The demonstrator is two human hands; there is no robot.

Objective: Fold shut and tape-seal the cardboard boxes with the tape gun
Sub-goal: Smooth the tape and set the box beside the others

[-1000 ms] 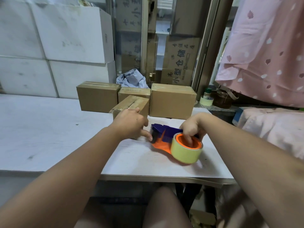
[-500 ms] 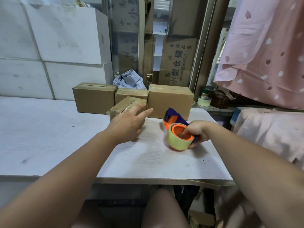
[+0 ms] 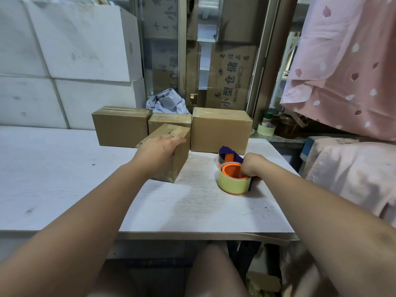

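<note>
A small closed cardboard box [image 3: 177, 159] lies at an angle on the white table [image 3: 203, 209]. My left hand [image 3: 159, 152] grips it from above, fingers curled over its top right edge. To its right, the tape gun [image 3: 232, 173], orange and purple with a yellowish tape roll, rests on the table. My right hand [image 3: 251, 165] holds the gun, fingers reaching into the roll's orange core. Three closed cardboard boxes stand in a row behind: a left box [image 3: 120, 128], a small middle box [image 3: 169, 123] and a right box [image 3: 220, 130].
Large white boxes [image 3: 70, 50] are stacked at the back left. A crumpled blue-grey bag [image 3: 167, 102] lies behind the row. Jars and a tape roll [image 3: 265, 128] sit on a ledge at the right. Pink fabric [image 3: 347, 71] hangs at the right.
My left hand moved from hovering open to gripping the small angled box. My right hand brought the tape gun down and slightly right onto the table.
</note>
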